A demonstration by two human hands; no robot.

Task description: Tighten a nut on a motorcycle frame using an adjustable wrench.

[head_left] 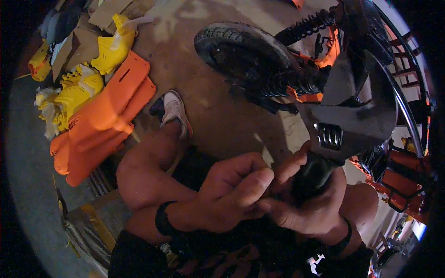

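Observation:
My left hand is closed in front of my lap, thumb pressed against the curled index finger. Whatever lies in that pinch, if anything, is hidden. Close beside it, my right hand curls round a dark rounded thing whose kind is too dark to tell. The right thumb reaches toward the left hand's fingers. Just above the right hand is a dark grey body panel with a slotted vent, part of a motorbike. The bike's wheel and coil spring shock lie beyond it.
On the floor at the left lie orange plastic panels and yellow plastic parts, some with white wrapping. Cardboard is behind them. My bent leg and shoe are between these and the bike. An orange frame stands at the right.

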